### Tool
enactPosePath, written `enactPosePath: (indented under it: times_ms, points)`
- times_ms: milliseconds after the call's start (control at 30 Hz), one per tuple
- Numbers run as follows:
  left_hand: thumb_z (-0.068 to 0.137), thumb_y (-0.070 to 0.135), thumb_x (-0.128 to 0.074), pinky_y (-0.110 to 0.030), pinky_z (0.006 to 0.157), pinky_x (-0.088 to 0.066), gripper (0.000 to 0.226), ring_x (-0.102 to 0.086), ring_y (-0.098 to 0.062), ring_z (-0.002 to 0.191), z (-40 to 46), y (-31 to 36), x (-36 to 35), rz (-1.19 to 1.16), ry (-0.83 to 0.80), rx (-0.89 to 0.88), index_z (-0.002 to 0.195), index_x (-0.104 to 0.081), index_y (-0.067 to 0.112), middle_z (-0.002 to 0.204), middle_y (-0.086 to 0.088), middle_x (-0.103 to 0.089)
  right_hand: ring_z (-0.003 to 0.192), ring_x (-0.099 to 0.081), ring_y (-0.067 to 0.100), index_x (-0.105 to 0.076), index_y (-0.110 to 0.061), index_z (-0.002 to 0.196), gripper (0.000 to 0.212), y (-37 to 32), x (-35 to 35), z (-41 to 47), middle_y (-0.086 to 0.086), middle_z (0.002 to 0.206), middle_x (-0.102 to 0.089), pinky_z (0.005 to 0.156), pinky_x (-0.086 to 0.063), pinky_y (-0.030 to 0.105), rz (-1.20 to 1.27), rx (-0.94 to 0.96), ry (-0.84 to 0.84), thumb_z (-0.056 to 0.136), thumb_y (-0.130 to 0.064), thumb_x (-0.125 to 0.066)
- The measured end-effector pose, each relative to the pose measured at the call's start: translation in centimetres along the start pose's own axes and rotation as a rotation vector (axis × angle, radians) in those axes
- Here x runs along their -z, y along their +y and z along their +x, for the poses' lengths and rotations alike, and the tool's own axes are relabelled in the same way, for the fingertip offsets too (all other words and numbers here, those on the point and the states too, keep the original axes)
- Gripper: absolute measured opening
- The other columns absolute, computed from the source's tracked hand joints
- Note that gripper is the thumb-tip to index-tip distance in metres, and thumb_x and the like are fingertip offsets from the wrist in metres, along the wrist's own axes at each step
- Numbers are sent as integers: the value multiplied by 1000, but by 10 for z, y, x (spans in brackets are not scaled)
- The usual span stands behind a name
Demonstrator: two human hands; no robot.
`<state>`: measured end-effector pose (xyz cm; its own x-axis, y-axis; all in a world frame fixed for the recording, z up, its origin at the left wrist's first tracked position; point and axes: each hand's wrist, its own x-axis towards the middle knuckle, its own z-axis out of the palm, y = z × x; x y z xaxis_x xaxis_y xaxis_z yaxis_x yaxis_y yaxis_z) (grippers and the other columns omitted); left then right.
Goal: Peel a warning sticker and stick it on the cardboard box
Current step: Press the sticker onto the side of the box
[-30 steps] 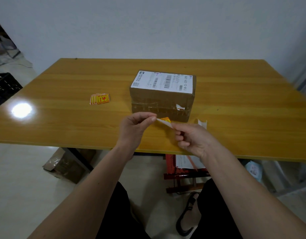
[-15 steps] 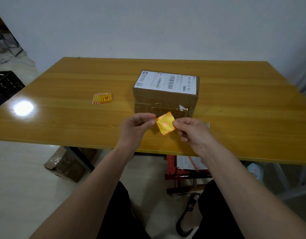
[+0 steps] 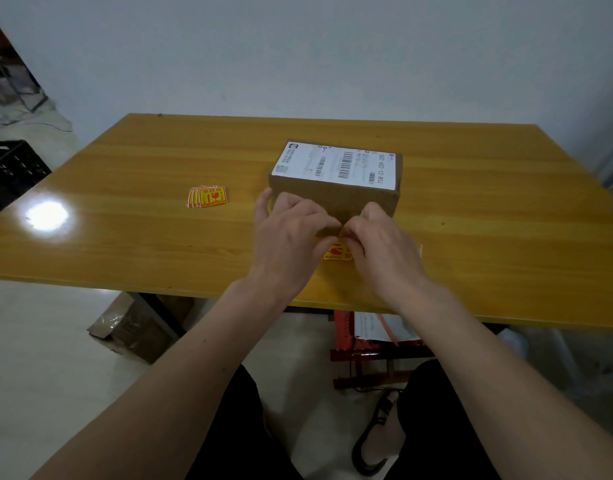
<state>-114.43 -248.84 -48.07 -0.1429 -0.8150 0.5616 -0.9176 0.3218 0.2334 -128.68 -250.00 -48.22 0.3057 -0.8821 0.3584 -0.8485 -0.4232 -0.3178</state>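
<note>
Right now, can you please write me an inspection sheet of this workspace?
Surface: wooden table, glossy, a light glare at its left.
Job's things: cardboard box with a shipping label on top; warning sticker at the box's near side, partly hidden.
Clutter: spare stickers left of the box.
Hands: left hand and right hand both at the sticker; grip cannot be told.
Cables: nothing seen on the table.
Surroundings: black crate, a carton on the floor.

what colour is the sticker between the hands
Yellow with red print, seen in the head view: the warning sticker by the cardboard box.
</note>
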Motion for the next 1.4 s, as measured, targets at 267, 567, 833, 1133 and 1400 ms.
enactPosePath:
  times_ms: [267, 567, 833, 1133, 1400]
  points:
    - [79, 30, -70, -55, 112, -20, 7, -59, -22, 99, 0, 4, -1, 31, -87, 57, 84, -74, 28, 87, 4, -72, 77, -45, 18, -66, -9, 102, 19, 0, 2, -3, 1, 87, -41, 54, -34, 33, 1, 22, 23, 94, -20, -52]
    - [80, 27, -71, -42, 98, -42, 4, -61, -10, 90, 1, 1, -3, -298, -16, 392, 80, -73, 30, 84, 13, -70, 67, -44, 3, -57, -25, 127, 43, -3, 2, -6, -11, 77, -42, 66, -44, 23, 391, -136, 138, 87, -14, -63]
    - [82, 20, -69, -35, 99, -42, 6, -57, -11, 97, -9, -9, 2, -1357, -159, 1061, 86, -69, 24, 94, 5, -68, 67, -49, 4, -68, -17, 94, 10, 4, 3, -3, -4, 73, -56, 64, -44, 20, 827, -448, 220, 85, -14, -64]
    - [82, 19, -68, -34, 97, -45, 8, -57, -11, 93, -15, -11, -6, -1454, -202, 1054, 90, -70, 22, 94, 3, -67, 72, -54, 3, -69, -22, 76, 9, -7, 0, 2, -6, 80, -65, 62, -43, 22, 917, -529, 125, 84, -19, -67]
    - [81, 22, -71, -15, 73, -42, 10, -57, 4, 82, -11, -9, -10, -1021, -36, 986, 91, -74, 19, 83, 13, -68, 69, -54, 9, -69, -15, 69, 10, -7, -15, 1, 7, 74, -64, 66, -44, 20, 877, -520, 100, 79, -15, -72]
